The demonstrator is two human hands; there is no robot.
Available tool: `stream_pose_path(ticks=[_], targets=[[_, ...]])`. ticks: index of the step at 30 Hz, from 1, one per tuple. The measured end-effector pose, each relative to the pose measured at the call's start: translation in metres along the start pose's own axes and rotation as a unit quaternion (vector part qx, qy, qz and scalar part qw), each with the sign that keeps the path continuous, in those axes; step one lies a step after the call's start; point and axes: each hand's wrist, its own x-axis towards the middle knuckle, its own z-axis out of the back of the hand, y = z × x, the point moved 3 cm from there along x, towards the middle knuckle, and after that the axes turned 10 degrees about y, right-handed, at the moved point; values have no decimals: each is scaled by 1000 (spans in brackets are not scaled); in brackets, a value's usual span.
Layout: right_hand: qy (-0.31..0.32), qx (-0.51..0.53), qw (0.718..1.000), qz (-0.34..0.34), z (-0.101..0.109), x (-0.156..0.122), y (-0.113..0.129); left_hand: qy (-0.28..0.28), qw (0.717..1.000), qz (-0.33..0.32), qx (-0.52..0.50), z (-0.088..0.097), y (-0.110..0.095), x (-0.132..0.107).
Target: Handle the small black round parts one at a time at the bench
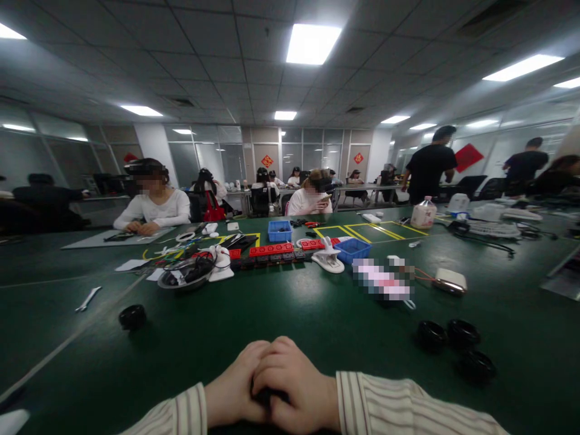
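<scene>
My left hand (233, 386) and my right hand (294, 383) meet at the front edge of the view, above the green table (299, 308). The right hand's fingers curl over the left hand, and both are closed. A patch of something black (272, 396) shows between them; most of it is hidden, so its kind cannot be made out. On the table to the left lies a black ring-shaped part (132, 316). Three similar black rings sit to the right: one (432, 335), another (464, 332) and a nearer one (477, 367).
A wrench (88, 299) lies at left. Farther back are a bowl of black cables (185, 275), red-and-black strips (272, 252), a white clamp (328, 260), blue bins (351, 249), a pink packet (383, 280) and a bottle (423, 213). People sit across the table.
</scene>
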Motion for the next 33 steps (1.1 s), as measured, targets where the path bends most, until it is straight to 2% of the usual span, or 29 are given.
stream_pose_path(ticks=[3,6,8,10,13,15,18,23,27,29,33], targets=[[25,4,999,43,-4,1,5,13,1000,0,8,0,5,0],[-6,11,999,49,2,0,9,21,1000,-18,-1,1,2,-1],[-40,13,999,14,7,-1,9,10,999,-26,-19,1,-1,-2],[-59,-1,997,-51,8,-2,6,-10,999,-19,-32,2,-4,-4],[-51,-31,990,-132,4,-3,-1,-39,999,6,-17,6,-11,-5],[-35,-41,987,-152,1,-3,-4,-48,999,16,2,7,-13,-6],[-30,-31,990,-131,2,-2,-2,-48,999,7,11,7,-11,-4],[-11,18,1000,-9,6,1,7,-6,999,-34,14,6,-1,0],[18,22,997,73,6,3,14,21,999,-41,13,10,-7,-1],[14,25,997,65,9,3,17,23,999,-34,6,11,-11,-2],[-19,33,999,-15,17,1,17,-6,999,-30,16,9,-12,-5]])
